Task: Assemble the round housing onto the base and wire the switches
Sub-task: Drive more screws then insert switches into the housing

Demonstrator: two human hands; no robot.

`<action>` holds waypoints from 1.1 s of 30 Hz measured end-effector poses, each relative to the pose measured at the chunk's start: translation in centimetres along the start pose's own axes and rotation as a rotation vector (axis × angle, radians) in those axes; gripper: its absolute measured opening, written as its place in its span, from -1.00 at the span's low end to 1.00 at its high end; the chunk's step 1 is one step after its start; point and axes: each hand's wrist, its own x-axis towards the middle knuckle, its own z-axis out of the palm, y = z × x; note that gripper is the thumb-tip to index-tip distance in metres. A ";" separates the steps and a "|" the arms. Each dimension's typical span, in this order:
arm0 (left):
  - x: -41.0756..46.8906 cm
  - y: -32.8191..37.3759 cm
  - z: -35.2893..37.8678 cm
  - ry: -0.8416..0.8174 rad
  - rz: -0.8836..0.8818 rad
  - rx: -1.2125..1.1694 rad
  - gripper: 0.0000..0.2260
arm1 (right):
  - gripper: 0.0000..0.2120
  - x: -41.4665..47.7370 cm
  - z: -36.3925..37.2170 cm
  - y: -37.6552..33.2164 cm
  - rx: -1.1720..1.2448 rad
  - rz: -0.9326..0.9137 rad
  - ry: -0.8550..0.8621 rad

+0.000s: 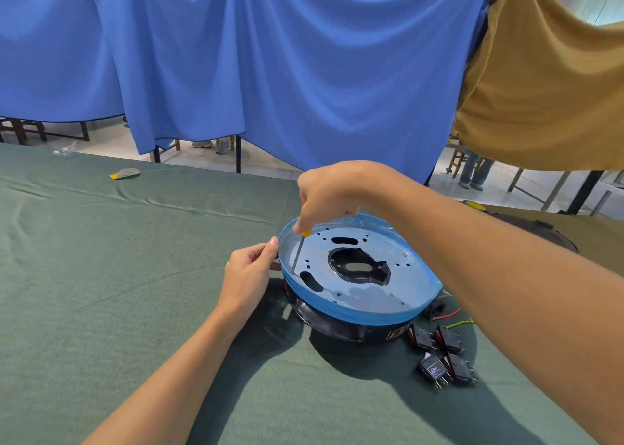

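The round housing (pixel 358 269), a shallow metal pan wrapped in blue protective film, sits on top of the black base (pixel 337 323) near the middle of the bench (pixel 135 276), which is covered in green cloth. The pan floor shows a large central cut-out, two slots and several small holes. One screw appears seated at the far right of the floor; other holes look empty.

The right hand (pixel 324 198) is closed around the yellow handle of a screwdriver (pixel 299 252), shaft upright and tip down at a hole close to the pan's left rim. The left hand (pixel 250 269) is narrowed to a pinch, thumb and fingertips against the outside of that rim, apparently steadying it.

Judgement: fastening is under way and wiring has not begun. Four black rocker switches (pixel 442 353) lie loose on the cloth just right of the base, terminals exposed. A red wire (pixel 445 316) and a yellow-green wire (pixel 461 323) emerge from under the housing nearby, unattached.

Handling: the housing looks thin, stiff and light; the film likely makes it slippery, and the rim edge may be sharp. Best held at the outer rim, opposite the driver. The base appears heavier and stable. The switches are small and rigid; take them by the body, not the prongs, which could bend.
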 end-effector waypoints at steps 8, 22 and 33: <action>0.0 0.2 0.0 0.003 -0.022 0.017 -0.69 | -0.57 0.5 0.7 -0.4 0.063 -0.041 0.139; 0.2 0.0 0.0 -0.008 -0.012 -0.005 -0.67 | -0.73 0.0 1.1 -0.4 0.016 -0.062 0.176; 0.2 -0.3 -0.1 -0.008 0.000 0.009 -0.68 | -0.68 -0.1 1.4 -0.3 0.042 -0.056 0.187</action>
